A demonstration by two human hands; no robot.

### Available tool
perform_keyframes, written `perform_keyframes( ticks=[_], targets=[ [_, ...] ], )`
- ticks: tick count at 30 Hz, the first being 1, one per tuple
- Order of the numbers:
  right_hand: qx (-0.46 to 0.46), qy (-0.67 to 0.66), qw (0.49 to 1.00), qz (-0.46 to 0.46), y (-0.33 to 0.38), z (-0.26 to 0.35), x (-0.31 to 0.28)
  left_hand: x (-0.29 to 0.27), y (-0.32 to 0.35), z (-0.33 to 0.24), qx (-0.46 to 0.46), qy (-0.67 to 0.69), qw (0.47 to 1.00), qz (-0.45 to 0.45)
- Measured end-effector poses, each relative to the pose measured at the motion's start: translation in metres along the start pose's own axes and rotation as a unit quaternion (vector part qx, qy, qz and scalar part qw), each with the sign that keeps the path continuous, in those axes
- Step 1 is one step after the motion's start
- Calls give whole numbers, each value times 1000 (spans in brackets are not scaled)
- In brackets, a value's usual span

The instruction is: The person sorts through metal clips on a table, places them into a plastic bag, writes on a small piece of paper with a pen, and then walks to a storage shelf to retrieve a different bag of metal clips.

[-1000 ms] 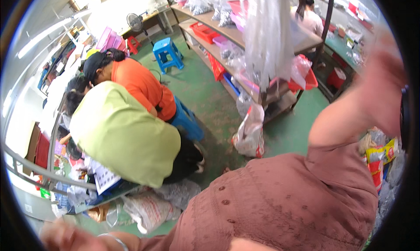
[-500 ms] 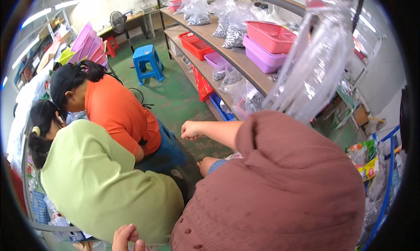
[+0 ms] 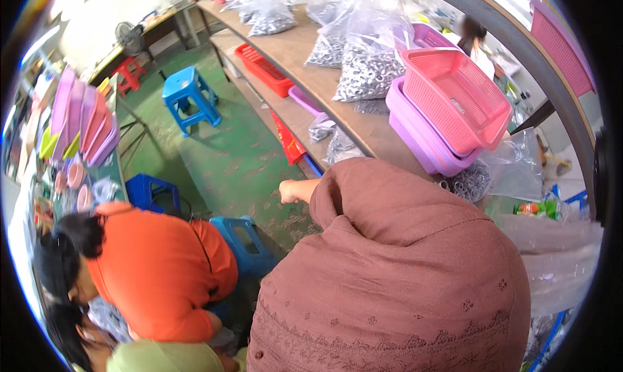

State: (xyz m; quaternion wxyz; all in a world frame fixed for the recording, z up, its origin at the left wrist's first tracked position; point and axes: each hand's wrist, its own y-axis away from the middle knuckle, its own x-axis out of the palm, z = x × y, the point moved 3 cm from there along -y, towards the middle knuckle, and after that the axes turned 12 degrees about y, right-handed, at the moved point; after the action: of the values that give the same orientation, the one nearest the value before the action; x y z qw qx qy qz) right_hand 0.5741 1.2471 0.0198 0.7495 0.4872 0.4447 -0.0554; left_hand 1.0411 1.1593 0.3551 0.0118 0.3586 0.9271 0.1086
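My right arm, in a brown sleeve, reaches across in front of my brown blouse (image 3: 396, 262). At its end my right hand (image 3: 292, 192) hangs over the green floor with fingers curled in, and nothing shows in it. It touches nothing. Closest to it is the edge of a brown shelf rack (image 3: 285, 48). Out of my view is my left hand. A blue stool (image 3: 250, 245) stands below and to the left of the right hand, beside a co-worker in an orange shirt (image 3: 156, 268) who bends over to the left.
Clear bags of small metal parts (image 3: 366, 67) stand on the rack near pink and purple baskets (image 3: 454, 90). Lower down is a red basket (image 3: 266, 67). A bright blue stool (image 3: 188, 96) stands on the floor. At the lower left is a person in light green (image 3: 162, 357).
My view has shifted; the rack's baskets look nearer and the co-workers sit lower in the picture. My left hand has dropped out of sight. The hanging clear plastic no longer covers the rack.
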Motion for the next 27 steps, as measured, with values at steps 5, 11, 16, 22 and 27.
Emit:
perform_keyframes(
  ticks=[5,11,16,22,27],
  targets=[
    [103,-13,993,57,-27,-58,-21,74,-90,6,-19,90,995,36],
    [66,-48,996,45,-70,-80,-52,165,-214,3,-19,48,990,128],
    [37,-53,997,52,-119,-83,-107,240,-342,-6,143,-39,952,269],
    [61,-224,972,-46,-194,-102,-203,324,-489,-29,167,-47,915,365],
    [100,-199,969,-106,-224,-112,-302,364,-591,-52,137,-97,885,434]
  ],
)
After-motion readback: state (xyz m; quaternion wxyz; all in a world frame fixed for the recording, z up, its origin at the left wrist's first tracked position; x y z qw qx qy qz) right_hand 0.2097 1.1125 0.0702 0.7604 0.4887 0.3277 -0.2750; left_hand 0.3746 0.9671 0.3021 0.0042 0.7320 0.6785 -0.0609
